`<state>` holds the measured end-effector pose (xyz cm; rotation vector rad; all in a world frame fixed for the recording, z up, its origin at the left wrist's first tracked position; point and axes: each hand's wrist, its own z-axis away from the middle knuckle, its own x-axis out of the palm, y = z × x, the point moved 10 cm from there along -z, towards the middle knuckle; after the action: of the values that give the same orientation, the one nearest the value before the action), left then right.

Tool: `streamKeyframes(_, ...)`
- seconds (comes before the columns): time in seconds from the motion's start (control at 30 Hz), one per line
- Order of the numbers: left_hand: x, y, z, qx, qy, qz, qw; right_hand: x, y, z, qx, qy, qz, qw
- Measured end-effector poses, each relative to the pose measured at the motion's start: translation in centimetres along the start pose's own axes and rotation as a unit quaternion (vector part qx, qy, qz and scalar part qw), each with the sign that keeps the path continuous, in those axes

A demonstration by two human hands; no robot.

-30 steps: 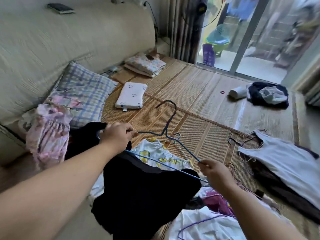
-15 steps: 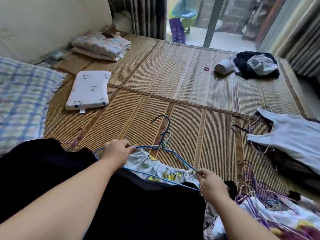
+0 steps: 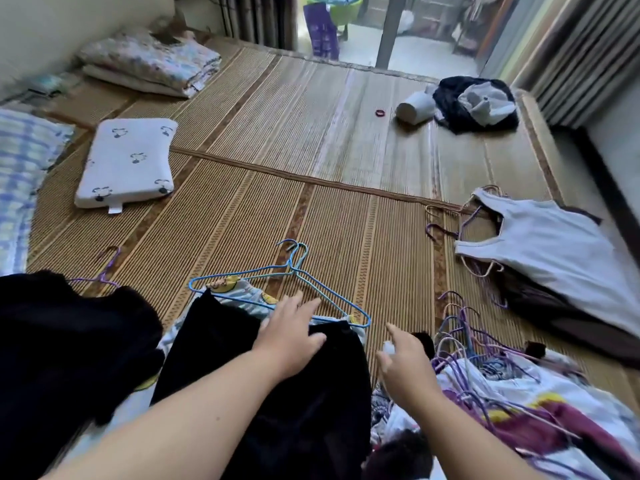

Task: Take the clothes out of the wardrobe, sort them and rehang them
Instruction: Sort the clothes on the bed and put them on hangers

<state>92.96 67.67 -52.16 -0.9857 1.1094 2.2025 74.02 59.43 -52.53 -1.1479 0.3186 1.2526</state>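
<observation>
Clothes (image 3: 519, 420): lay piled along near edge of mat (image 3: 311, 140), seemingly part sorted, not yet rehung. Pressed left hand (image 3: 291, 337) flat on black garment (image 3: 277, 417); held right hand (image 3: 405, 368) slack, empty.

Lit by daylight from the glass door (image 3: 398, 39) at the top, washed near white beyond the frame. Bright sheen on the woven mat (image 3: 346, 126) just below, dimmer toward the near edge. Soft, shallow shadows under the small pillow (image 3: 128, 161) and beside the white vest (image 3: 547, 251). Black garments (image 3: 270, 393) crushed to flat dark, fold detail lost. Motion blur on the right hand (image 3: 405, 362) and the hanger pile (image 3: 485, 351). Strong wide-angle bending at the edges, curtains (image 3: 571, 57) slanted.
</observation>
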Motion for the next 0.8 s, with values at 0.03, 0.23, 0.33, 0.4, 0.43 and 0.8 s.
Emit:
streamKeyframes(0.03,1.1,1.8,1.0,0.012,-0.011,0.002,1.000,-1.0,0.6,1.2,-0.013,-0.002,0.006,1.000)
streamKeyframes(0.23,7.6,11.4,8.2,0.078,-0.065,-0.005,0.995,-8.1,6.3,8.6,-0.051,0.010,0.064,0.997)
streamKeyframes(0.33,10.7,14.9,11.7,0.108,-0.084,-0.036,0.990,-11.2,11.4,11.8,-0.033,0.028,0.048,0.998)
streamKeyframes(0.4,12.9,16.9,13.4,0.119,-0.095,-0.058,0.987,-12.9,15.7,13.6,-0.007,0.037,0.056,0.998)
streamKeyframes(0.43,14.1,17.4,13.8,0.114,-0.107,-0.065,0.986,-13.2,17.8,14.0,0.008,0.033,0.062,0.997)
streamKeyframes(0.8,23.1,17.2,14.9,-0.053,-0.094,-0.103,0.989,-12.4,31.8,11.1,0.038,-0.056,0.189,0.980)
